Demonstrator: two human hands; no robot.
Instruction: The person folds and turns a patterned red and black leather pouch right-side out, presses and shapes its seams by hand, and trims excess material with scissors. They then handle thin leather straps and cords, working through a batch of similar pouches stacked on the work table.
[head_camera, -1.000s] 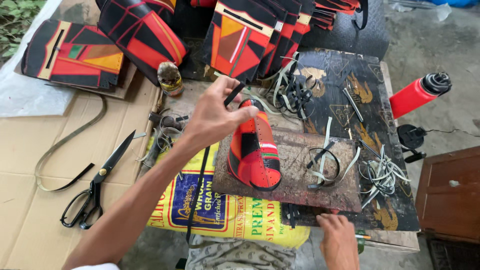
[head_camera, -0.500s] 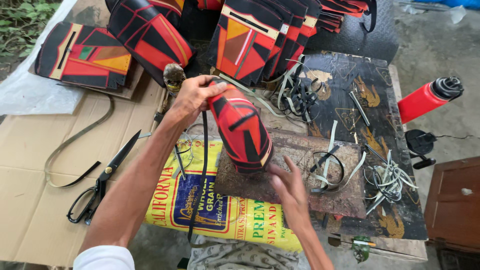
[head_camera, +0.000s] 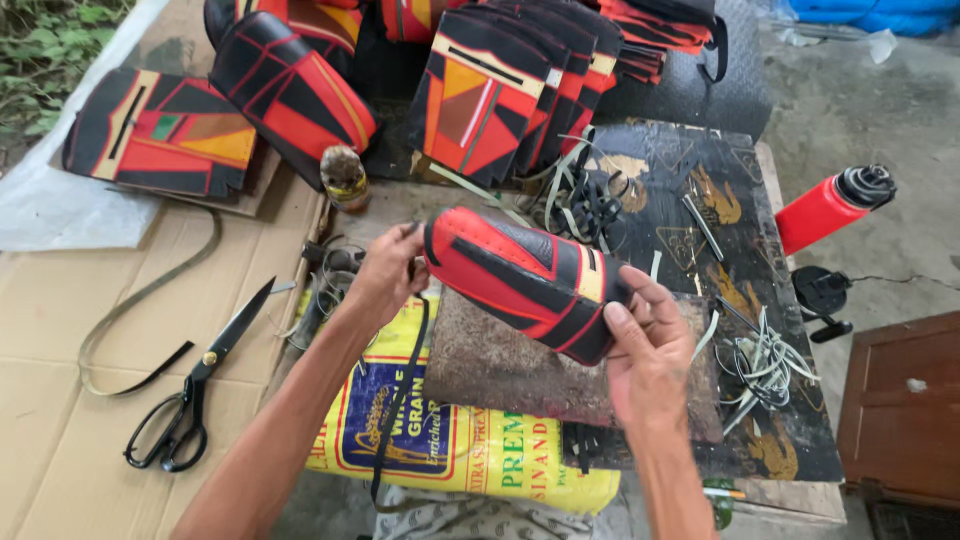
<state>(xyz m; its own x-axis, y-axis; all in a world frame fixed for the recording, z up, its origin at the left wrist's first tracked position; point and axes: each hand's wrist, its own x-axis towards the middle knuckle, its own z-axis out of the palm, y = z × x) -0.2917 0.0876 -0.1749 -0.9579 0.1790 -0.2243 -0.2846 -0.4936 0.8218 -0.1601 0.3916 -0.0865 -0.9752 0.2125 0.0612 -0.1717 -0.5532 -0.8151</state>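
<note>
While gripped by both hands (head_camera: 520, 310), rounded glossy red-black pouch (head_camera: 515, 280).

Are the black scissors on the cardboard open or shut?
Shut: the scissors lie flat on the cardboard, blades together in one point.

Low dark worktable (head_camera: 700, 170), brown board (head_camera: 490, 365), cord scraps (head_camera: 765, 355), yellow sack (head_camera: 450, 450) draped

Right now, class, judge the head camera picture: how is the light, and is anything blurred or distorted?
Head view: soft, even daylight with faint shadows and no strong glare; the red-and-black pouch between the left hand and right hand is fairly sharp; the wide lens bends the edges, and the scissors look stretched.
</note>
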